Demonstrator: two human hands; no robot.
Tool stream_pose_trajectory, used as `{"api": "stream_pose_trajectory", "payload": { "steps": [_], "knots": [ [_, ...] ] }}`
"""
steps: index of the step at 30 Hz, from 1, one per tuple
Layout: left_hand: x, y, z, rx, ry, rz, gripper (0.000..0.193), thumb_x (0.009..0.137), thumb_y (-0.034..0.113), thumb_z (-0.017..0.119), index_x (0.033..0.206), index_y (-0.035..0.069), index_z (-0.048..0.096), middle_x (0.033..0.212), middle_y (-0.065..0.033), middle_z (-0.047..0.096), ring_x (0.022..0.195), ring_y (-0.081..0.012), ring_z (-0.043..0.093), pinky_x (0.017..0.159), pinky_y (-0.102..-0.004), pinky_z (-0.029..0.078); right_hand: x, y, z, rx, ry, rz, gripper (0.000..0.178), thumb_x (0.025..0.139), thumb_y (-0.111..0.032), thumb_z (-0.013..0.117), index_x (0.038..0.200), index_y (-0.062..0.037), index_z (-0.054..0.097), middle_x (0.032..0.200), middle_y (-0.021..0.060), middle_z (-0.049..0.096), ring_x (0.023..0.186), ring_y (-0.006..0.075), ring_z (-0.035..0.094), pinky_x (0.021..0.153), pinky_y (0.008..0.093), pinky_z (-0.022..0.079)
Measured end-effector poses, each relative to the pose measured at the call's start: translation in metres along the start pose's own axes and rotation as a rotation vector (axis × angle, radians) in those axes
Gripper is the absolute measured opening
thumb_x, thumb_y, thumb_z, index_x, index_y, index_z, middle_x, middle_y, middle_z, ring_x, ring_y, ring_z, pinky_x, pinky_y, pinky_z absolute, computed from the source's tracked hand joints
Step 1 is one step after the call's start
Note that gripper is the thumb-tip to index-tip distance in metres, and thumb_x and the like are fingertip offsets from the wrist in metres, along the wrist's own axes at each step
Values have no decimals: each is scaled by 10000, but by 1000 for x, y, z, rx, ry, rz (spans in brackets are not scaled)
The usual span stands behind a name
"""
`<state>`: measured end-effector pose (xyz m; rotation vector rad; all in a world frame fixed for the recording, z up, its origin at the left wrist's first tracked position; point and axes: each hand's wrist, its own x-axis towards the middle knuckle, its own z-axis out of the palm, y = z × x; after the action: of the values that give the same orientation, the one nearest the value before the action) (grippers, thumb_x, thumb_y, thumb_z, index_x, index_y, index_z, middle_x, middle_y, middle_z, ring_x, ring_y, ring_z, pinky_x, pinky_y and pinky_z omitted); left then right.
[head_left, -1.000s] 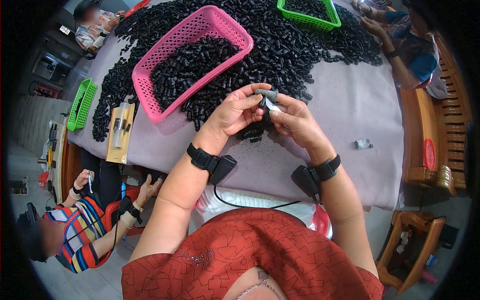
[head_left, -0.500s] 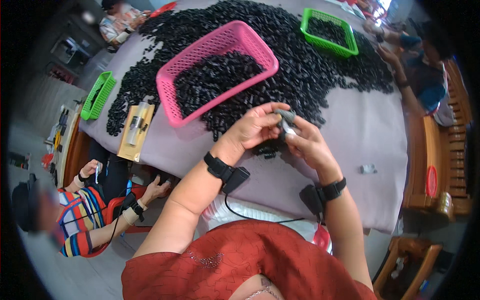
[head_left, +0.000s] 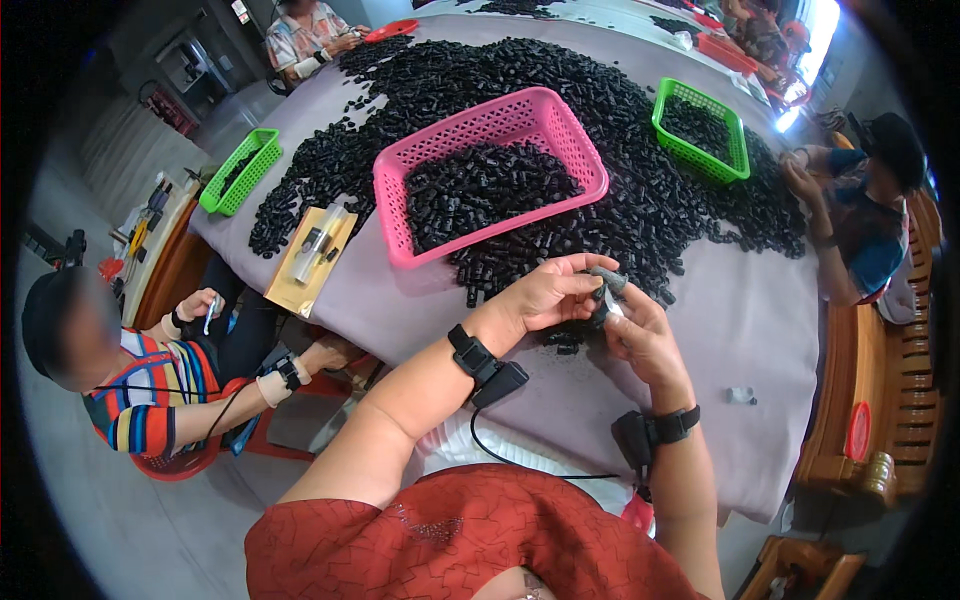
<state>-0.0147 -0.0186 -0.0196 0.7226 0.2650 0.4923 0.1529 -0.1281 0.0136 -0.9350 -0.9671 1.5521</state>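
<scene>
My left hand (head_left: pixel 550 298) and my right hand (head_left: pixel 645 340) meet over the near side of the table, fingers closed in pinches. Between the fingertips is a small black piece (head_left: pixel 600 315), partly hidden. My right hand grips a small whitish object (head_left: pixel 613 304) against it; its kind is not clear. Something grey (head_left: pixel 606 279) covers or sits at the upper fingertips. A few loose black pieces (head_left: pixel 565 342) lie under my hands. Just beyond stands a pink perforated basket (head_left: pixel 392 225) with many short black pieces inside.
A wide heap of black pieces (head_left: pixel 640 215) surrounds the basket. Green baskets stand left (head_left: pixel 225 200) and right (head_left: pixel 740 165). A tan board (head_left: pixel 290 290) holds a clear tube (head_left: pixel 312 255). A small clear piece (head_left: pixel 740 395) lies right. Co-workers sit left (head_left: pixel 160 380), right (head_left: pixel 870 220) and far.
The view has tilted, so the table and baskets sit lower and farther right in the picture. My hands stay together with the small pieces between them.
</scene>
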Motion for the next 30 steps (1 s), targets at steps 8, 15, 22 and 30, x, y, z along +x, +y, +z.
{"api": "stream_pose_trajectory", "payload": {
  "steps": [8, 15, 22, 30],
  "knots": [
    [1, 5, 7, 73, 67, 44, 299, 941, 94, 605, 1235, 49, 571, 876, -9, 625, 684, -74, 600, 612, -226, 527, 5, 5, -4, -9, 12, -48, 466, 905, -92, 614, 1344, -16, 476, 783, -35, 544, 554, 30, 435, 449, 170, 301],
    [-11, 28, 22, 821, 476, 874, 172, 925, 57, 630, 1093, 24, 636, 904, 8, 619, 733, -54, 581, 678, -195, 492, 7, 6, -4, -12, 84, -84, 431, 920, -109, 595, 1330, -9, 506, 715, -46, 490, 544, 38, 417, 451, 179, 301],
    [-21, 63, -5, 1596, 866, 1078, 163, 814, 2, 675, 971, 46, 679, 888, -90, 633, 820, -224, 614, 744, -319, 490, 2, 6, 1, -12, 151, -83, 426, 927, -91, 561, 1330, 30, 499, 679, -49, 458, 551, 39, 415, 462, 177, 307],
    [-20, 57, 17, 1344, 655, 1092, 106, 827, 18, 694, 930, 32, 673, 887, -66, 634, 683, -130, 588, 596, -247, 475, 14, 6, -6, -20, 170, -100, 272, 948, -130, 562, 1192, -10, 565, 686, -41, 487, 531, 29, 406, 442, 180, 282]
  ]
}}
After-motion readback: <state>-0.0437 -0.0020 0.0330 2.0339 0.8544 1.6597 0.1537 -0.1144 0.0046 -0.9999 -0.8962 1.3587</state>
